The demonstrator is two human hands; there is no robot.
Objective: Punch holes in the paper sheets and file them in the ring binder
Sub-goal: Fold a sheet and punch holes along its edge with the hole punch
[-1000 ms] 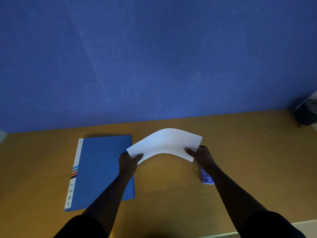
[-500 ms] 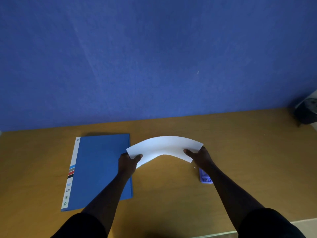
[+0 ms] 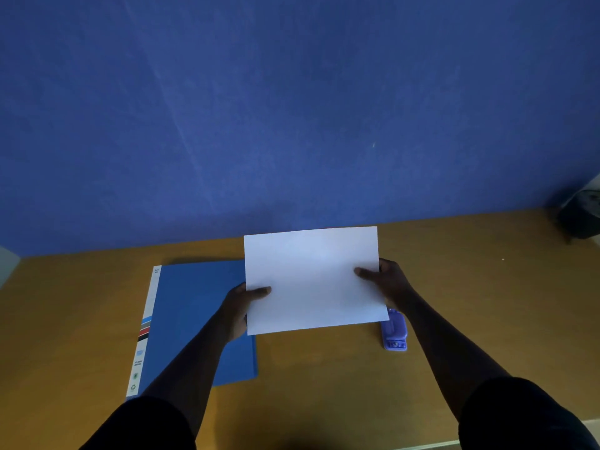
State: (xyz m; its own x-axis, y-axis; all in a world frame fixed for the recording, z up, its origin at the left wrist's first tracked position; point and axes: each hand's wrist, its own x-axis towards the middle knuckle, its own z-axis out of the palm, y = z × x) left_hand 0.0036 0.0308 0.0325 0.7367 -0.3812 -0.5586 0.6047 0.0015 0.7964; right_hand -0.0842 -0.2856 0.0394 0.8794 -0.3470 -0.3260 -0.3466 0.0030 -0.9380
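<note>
Two hands: both on one flat white rectangular paper sheet (image 3: pixel 311 280), held up over the brown wooden table (image 3: pixel 324 378).
Left hand (image 3: pixel 238 311): gripped the sheet's left edge, thumb lying on the front face, remaining fingers hidden behind the paper.
Right hand (image 3: pixel 388 280): gripped the sheet's right edge, thumb on the front face, other fingers curled round the back.
Paper position: flat and facing the camera, upper edge against the blue wall (image 3: pixel 292 108), left part overlapping the binder in view.
Closed blue ring binder with white striped spine (image 3: pixel 191 316): flat on the table at left, partly under the left forearm.
Small purple plastic hole punch (image 3: pixel 394 332): on the table just below the sheet's lower right corner, beside the right wrist.
Dark object at far right table edge (image 3: pixel 581 219): too dim to identify.
Sleeves: black, at the lower frame.
</note>
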